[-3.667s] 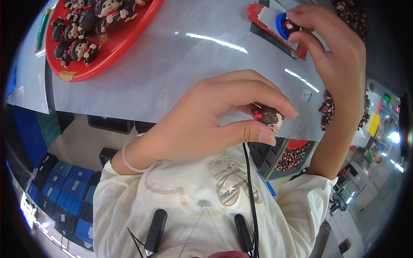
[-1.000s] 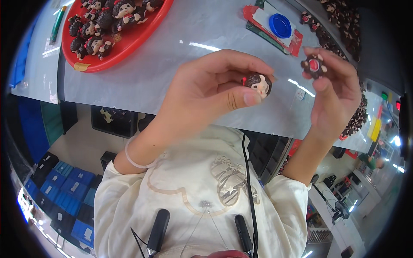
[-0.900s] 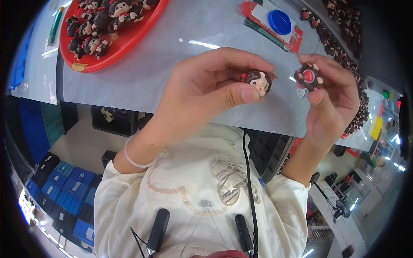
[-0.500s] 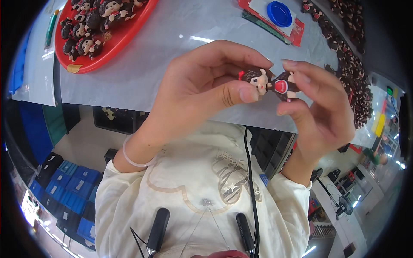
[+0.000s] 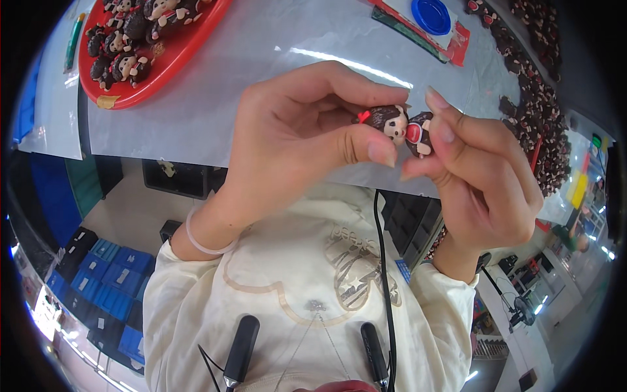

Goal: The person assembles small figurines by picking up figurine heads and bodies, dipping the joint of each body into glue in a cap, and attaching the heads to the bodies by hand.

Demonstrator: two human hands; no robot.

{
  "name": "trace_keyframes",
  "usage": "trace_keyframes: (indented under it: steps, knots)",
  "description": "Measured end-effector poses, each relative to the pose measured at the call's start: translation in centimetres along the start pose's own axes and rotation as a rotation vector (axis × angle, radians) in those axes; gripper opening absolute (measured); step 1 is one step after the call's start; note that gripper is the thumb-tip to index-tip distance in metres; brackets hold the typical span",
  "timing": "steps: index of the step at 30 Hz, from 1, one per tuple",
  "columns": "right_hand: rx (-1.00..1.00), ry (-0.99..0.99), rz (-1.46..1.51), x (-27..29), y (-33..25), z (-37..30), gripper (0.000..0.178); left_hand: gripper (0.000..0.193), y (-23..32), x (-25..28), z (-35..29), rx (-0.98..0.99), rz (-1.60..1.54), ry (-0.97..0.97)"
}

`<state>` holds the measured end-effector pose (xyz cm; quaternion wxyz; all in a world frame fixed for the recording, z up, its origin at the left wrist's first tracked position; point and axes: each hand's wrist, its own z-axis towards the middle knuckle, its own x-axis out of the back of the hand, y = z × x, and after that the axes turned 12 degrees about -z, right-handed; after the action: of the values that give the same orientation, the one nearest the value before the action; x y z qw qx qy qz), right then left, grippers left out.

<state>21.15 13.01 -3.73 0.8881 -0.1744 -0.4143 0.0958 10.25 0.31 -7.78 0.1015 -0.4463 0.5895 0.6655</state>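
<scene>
Pinching the doll head [image 5: 386,121] in the left hand [image 5: 300,140], gripping the doll body [image 5: 418,134] in the right hand [image 5: 483,176]. Joining step, seemingly: lining the neck up squarely before pressing together.

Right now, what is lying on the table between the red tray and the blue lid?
In the head view, nothing: only bare grey table with light glare runs from the red tray to the blue lid.
</scene>
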Motion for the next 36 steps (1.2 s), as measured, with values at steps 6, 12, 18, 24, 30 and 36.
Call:
trace_keyframes:
  steps: [6, 12, 18, 24, 30, 36]
  knots:
    - [-0.069, -0.02, 0.056, 0.0, -0.3, 0.0, 0.023, 0.041, 0.0, -0.1, 0.0, -0.008, 0.034, 0.021]
    - [-0.119, 0.004, 0.014, -0.2, -0.2, -0.6, 0.028, 0.039, 0.1, 0.1, 0.3, 0.037, 0.02, 0.001]
    - [-0.059, 0.064, -0.007, -1.4, 0.1, -1.9, 0.038, 0.046, 0.0, -0.2, 0.6, 0.016, -0.002, -0.004]
    - [0.071, 0.031, -0.149, -2.0, 0.3, -2.8, 0.033, 0.053, -0.2, 0.3, 0.6, -0.065, 0.045, -0.133]
    - [-0.148, 0.114, -0.008, -0.9, 0.4, -3.1, 0.031, 0.057, -0.4, 0.2, 0.3, -0.227, 0.282, -0.087]
    - [-0.349, -0.009, -0.601, 4.0, 4.5, -3.5, 0.028, 0.062, 0.8, 0.9, 0.6, -0.049, -0.136, -0.202]
